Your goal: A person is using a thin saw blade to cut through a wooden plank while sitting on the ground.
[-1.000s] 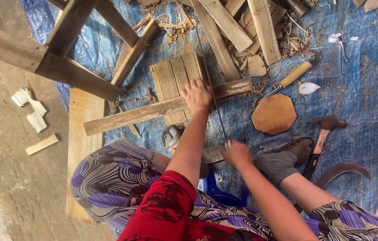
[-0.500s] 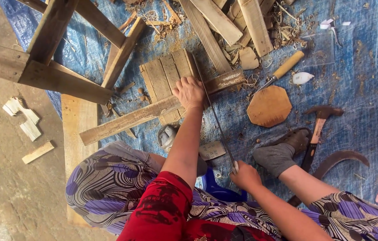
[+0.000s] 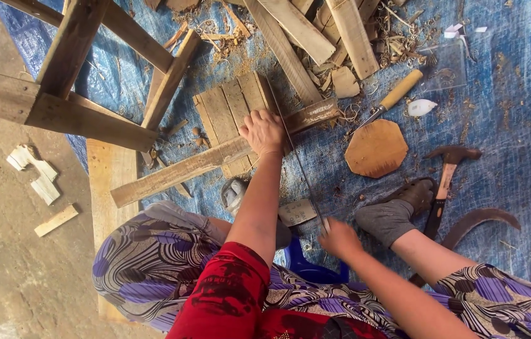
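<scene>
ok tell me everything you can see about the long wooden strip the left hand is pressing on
The long wooden strip is a narrow, weathered, rough-sawn batten, pale brown with a darker far end. It lies flat and diagonal across a small slatted board on the blue tarp. The left hand presses on it, and a thin saw blade crosses it beside that hand.

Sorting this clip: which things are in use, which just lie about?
In use: left hand pressing the plank; right hand on the saw; slat block beneath.
Lying about: chisel, octagon, hammer, sickle.
</scene>
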